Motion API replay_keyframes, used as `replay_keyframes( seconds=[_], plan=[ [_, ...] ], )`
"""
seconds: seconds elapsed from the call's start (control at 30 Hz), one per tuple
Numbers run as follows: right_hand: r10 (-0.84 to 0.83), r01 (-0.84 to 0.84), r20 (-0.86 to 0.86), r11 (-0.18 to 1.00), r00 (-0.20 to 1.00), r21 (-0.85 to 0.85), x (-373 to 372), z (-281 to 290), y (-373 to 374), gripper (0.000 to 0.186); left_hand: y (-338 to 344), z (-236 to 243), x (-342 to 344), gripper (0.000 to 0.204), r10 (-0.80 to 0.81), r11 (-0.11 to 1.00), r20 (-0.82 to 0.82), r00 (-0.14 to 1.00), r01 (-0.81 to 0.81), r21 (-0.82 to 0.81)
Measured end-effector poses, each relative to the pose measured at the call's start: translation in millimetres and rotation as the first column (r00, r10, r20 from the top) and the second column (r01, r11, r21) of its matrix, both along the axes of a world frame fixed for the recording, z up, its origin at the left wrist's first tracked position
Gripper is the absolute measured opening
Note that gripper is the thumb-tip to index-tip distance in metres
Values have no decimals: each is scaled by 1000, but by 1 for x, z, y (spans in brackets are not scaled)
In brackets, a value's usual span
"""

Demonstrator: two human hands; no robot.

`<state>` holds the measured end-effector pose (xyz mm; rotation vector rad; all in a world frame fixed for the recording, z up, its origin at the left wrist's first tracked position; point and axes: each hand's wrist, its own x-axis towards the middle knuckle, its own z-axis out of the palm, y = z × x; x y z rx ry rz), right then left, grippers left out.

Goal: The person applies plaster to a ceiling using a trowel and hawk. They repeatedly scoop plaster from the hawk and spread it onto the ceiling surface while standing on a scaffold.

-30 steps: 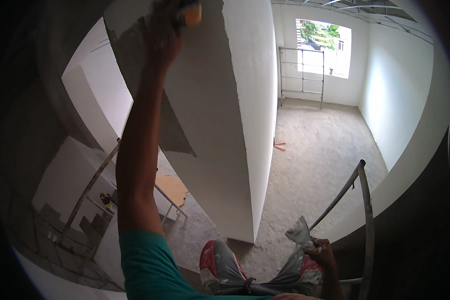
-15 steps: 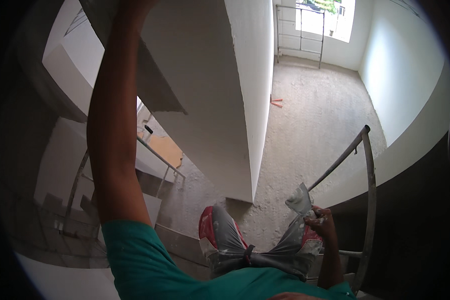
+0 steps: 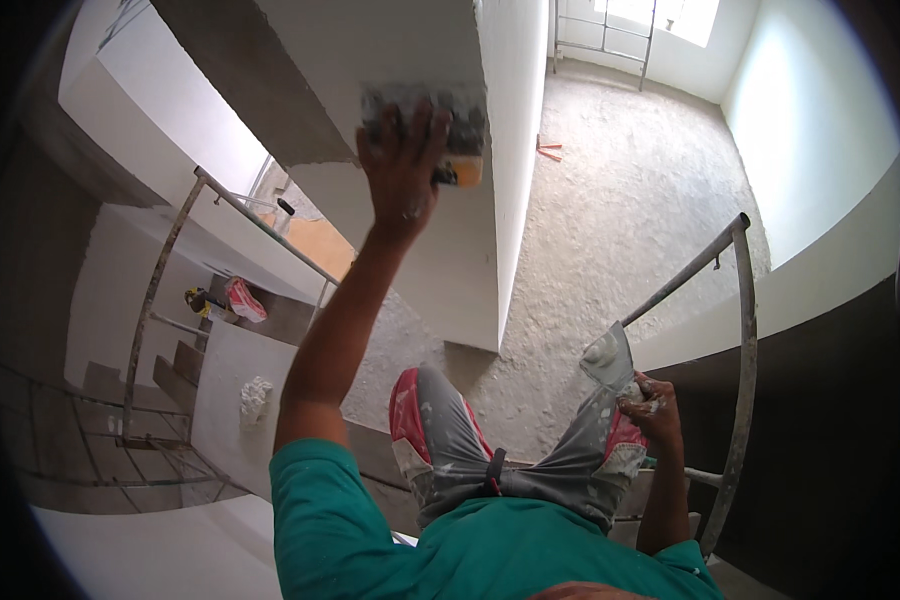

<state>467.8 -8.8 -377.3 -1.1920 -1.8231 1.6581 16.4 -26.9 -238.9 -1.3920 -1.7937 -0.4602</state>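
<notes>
Pale walls and a rough, dusty grey floor (image 3: 620, 190) stretch away toward a bright window (image 3: 697, 20), with a ladder-like metal frame (image 3: 603, 47) standing near it. Close in front, a broad pillar (image 3: 440, 235) shows a light coat over most of its face and a darker grey strip along its left side. Against that face, near the right-hand corner, lies a wide blade (image 3: 373, 98) with an orange part at its lower edge; the left hand (image 3: 403, 165) grips it, fingers spread across its back. Lower down at the right, the right hand (image 3: 656, 408) has its fingers closed round the smeared handle end of a putty knife (image 3: 618, 370), whose blade points up and carries a lump of pale paste (image 3: 602, 350) (the same hand is spattered with white too). Just beyond it rises a bent metal rail (image 3: 746, 350). Over on the left, a second metal frame (image 3: 158, 280) stands near a red-and-white bag (image 3: 245, 299), and a crumpled white clump (image 3: 256, 402) rests on a pale surface (image 3: 225, 375).
</notes>
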Motion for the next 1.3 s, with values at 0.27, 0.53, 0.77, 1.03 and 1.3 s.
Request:
replay_keyframes(
  seconds=[0.27, 0.53, 0.77, 1.03, 1.3],
  plan=[
    [28, -29, 31, 999, 999, 32, 0, 8, 6, 40, -36, -164, 4, 72, -35, 970, 169, 985, 74, -232],
    [53, -58, 41, 989, 998, 137, -5, 81, 20, 49, -112, -152, 25, 50, -214, 977, 760, 614, 137, 164],
    [75, -60, -58, 974, 996, 219, -14, 192, 8, 47, -286, -136, 49, 47, 256, 962, 948, 189, -142, -232],
    [84, -65, -28, 910, 996, 409, -8, 330, -30, 47, -500, -1, 155, 32, 861, 385, 368, -350, -23, -923],
    [32, -49, 49, 914, 998, 402, -6, 465, -73, 51, -484, 132, 182, 43, 820, 527, 461, -339, 135, -839]
  ],
)
